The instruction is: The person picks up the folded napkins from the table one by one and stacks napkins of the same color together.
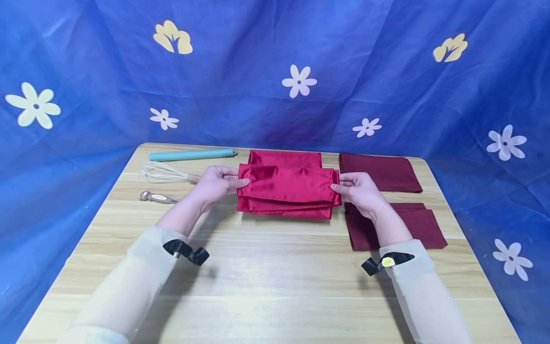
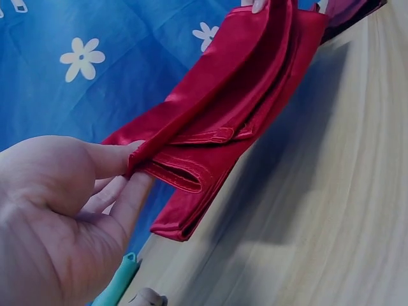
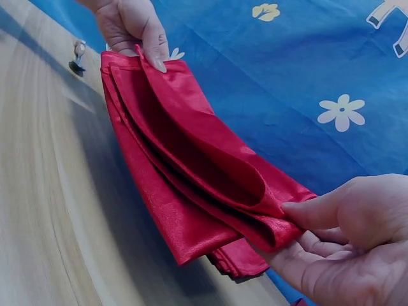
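A shiny red satin cloth point(image 1: 285, 184), folded in several layers, is stretched between the two hands. My left hand point(image 1: 218, 184) pinches its left end, thumb on top and fingers beneath. At the right end, my right hand point(image 1: 357, 191) grips it the same way. Seen from the right wrist, the layers of the cloth point(image 3: 191, 153) gape into loose loops along the near side, and its shadow falls on the table. Just behind it, another stretch of red satin point(image 1: 285, 157) shows at the table's back, partly hidden by the held cloth.
Two folded maroon cloths, a rear one point(image 1: 378, 173) and a nearer one point(image 1: 397, 227), lie at the right. At the back left are a long teal rod point(image 1: 191, 154), a whisk point(image 1: 165, 172) and a small brown-handled utensil point(image 1: 156, 197). A blue flowered curtain point(image 1: 258, 110) hangs behind the wooden table point(image 1: 275, 277).
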Motion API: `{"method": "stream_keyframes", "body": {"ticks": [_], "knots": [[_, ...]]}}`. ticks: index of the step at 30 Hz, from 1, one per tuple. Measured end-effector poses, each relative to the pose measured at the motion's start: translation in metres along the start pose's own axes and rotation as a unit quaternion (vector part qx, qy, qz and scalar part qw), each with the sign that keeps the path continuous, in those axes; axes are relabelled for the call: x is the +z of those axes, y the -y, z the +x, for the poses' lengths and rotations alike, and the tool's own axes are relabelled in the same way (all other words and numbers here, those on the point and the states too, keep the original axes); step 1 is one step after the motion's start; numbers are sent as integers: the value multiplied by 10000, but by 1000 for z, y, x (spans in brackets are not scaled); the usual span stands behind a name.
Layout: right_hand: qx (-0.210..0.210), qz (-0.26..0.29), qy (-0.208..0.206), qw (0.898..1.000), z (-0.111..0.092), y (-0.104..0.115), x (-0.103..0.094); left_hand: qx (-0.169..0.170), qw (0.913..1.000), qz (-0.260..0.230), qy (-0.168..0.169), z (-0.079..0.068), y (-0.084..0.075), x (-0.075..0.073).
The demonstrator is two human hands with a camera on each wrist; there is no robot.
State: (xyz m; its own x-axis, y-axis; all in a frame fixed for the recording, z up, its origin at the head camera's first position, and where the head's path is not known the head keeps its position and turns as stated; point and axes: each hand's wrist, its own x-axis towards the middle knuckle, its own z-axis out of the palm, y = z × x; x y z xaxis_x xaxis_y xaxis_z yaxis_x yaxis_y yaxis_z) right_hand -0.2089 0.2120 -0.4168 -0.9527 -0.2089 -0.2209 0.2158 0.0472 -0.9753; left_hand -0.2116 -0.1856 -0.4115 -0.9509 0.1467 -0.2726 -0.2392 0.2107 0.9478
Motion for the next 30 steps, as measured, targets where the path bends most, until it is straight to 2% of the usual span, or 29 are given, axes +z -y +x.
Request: {"method": "stream_keyframes", "body": {"ticks": [7, 15, 20, 25, 30], "knots": [[105, 83, 188, 9997, 4, 2, 4, -153, 9963, -838, 60, 5, 0, 1], [-55, 553, 454, 9974, 8, 10, 5, -121, 9939, -1095, 26, 8, -6, 0], [-40, 618, 285, 9977, 20, 15, 2, -70, 9930, -1178, -48, 14, -10, -2], [31, 397, -18, 9992, 32, 21, 1, -31, 9875, -1577, -44, 24, -14, -4], [64, 431, -125, 9990, 40, 26, 0, -29, 9874, -1580, -58, 29, -20, -7]]}}
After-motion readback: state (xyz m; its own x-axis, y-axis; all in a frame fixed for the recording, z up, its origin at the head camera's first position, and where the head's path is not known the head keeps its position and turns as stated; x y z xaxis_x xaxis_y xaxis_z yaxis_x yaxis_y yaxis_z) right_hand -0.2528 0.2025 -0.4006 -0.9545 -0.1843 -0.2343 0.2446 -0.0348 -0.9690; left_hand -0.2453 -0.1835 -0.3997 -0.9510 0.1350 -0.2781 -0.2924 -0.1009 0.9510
